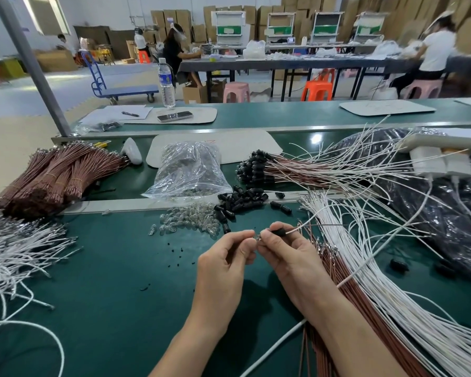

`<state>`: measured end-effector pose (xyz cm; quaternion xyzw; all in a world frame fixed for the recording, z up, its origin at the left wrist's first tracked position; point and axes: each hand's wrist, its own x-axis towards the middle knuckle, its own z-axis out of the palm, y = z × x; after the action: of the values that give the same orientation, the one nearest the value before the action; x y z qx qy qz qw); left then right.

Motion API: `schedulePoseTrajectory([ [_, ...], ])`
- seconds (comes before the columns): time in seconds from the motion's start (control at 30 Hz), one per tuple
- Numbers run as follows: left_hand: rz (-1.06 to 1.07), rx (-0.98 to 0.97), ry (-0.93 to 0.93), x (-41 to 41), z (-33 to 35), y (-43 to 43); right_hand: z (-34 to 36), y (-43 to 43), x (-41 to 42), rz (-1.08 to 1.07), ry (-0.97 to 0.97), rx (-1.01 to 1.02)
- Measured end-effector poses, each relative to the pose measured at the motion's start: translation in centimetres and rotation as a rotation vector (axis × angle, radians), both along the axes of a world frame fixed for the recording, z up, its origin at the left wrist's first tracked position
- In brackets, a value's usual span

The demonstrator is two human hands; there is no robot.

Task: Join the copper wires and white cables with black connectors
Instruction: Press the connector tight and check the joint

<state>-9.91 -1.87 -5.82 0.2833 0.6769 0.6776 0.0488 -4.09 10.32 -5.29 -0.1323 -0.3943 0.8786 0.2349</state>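
My right hand (pixel 286 254) pinches a black connector (pixel 279 232) with a white cable (pixel 310 219) and a copper wire (pixel 326 226) running out of it to the right. My left hand (pixel 229 257) pinches a small glass-and-metal piece (pixel 257 237) at the connector's open end; what exactly it is stays hidden by the fingertips. Loose black connectors (pixel 239 200) lie in a heap just beyond my hands. A fan of white cables (pixel 386 281) and copper wires (pixel 335 270) lies to my right.
Small glass bulbs (pixel 191 219) are scattered left of the connectors, behind them a clear bag (pixel 186 170). Bundled copper wires (pixel 52 178) and loose white cables (pixel 14 251) lie at left. Finished assemblies (pixel 259 167) and black plastic bags (pixel 446 208) sit at right.
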Motion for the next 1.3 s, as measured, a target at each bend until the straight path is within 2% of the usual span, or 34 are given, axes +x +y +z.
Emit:
schedulePoseTrajectory([
  [0.4, -0.002, -0.011, 0.005, 0.0, -0.2, -0.1, -0.5, 0.0, 0.0, 0.002, -0.019, 0.158],
  [0.87, -0.062, -0.006, -0.046, -0.5, -0.1, -0.2, -0.5, 0.2, 0.1, 0.020, -0.055, 0.044],
  [1.07, -0.094, -0.036, 0.042, -0.7, -0.2, -0.5, -0.3, 0.2, 0.2, 0.042, -0.092, 0.048],
  [1.3, -0.005, -0.227, 0.341, -1.1, -0.9, -0.4, 0.3, 0.5, 0.2, 0.031, -0.107, -0.016],
])
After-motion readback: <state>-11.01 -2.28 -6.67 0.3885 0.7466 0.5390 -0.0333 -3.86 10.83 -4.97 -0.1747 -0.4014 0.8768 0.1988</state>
